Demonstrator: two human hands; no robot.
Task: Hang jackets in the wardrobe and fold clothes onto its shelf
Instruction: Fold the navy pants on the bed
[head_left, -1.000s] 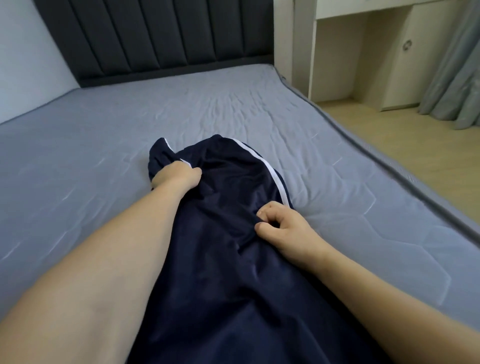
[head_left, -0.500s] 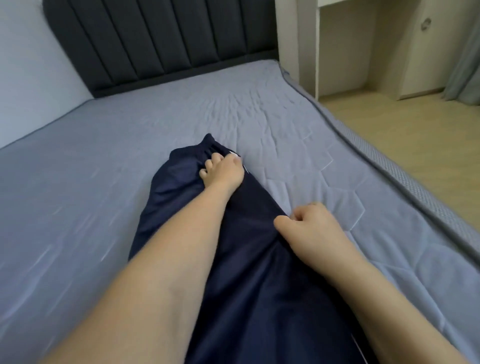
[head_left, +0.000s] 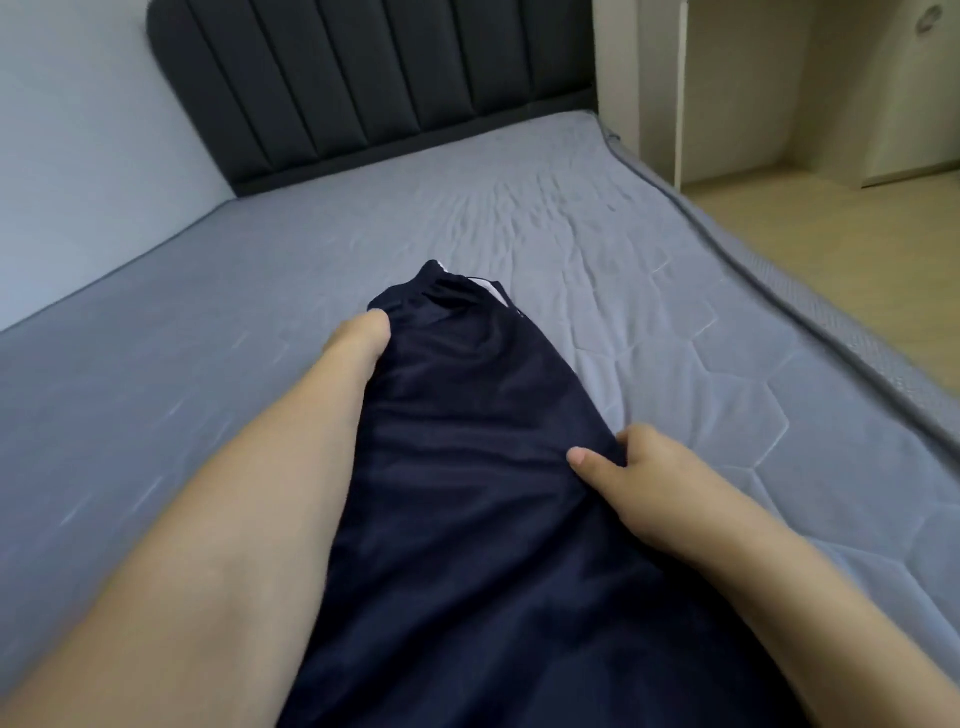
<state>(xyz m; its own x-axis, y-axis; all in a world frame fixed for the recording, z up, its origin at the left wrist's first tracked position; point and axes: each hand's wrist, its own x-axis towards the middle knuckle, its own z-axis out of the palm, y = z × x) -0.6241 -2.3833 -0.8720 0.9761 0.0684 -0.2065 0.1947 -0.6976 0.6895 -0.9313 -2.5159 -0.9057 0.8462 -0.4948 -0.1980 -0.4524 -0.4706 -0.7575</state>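
A dark navy garment of smooth, slightly shiny fabric with white trim (head_left: 467, 441) lies lengthwise on a grey quilted mattress (head_left: 727, 405), running from the near edge of the view to its gathered far end at mid-bed. The person's left hand (head_left: 358, 338) sits at the garment's far left edge; its fingers are tucked under or into the cloth and hidden, so whether they clamp the fabric cannot be told. The right hand (head_left: 639, 467) holds the garment's right edge nearer the viewer, thumb lying on top of the cloth and the other fingers curled beneath, pinching the fabric.

What could go wrong: the fabric looks slippery, so a fold may slide apart or skew if the two hands pull unevenly. The far end is already bunched, and creases there could be pressed into the fold. The right edge lies nearer the mattress's right side, so a strong tug could drag it towards the floor.

The mattress surface is stitched in hexagons and rumpled towards the far side. A dark grey padded headboard with vertical channels (head_left: 374, 83) stands at the far end against a pale wall (head_left: 78, 156). To the right are cream-coloured cabinet panels (head_left: 639, 78) and a light wooden floor (head_left: 841, 234).
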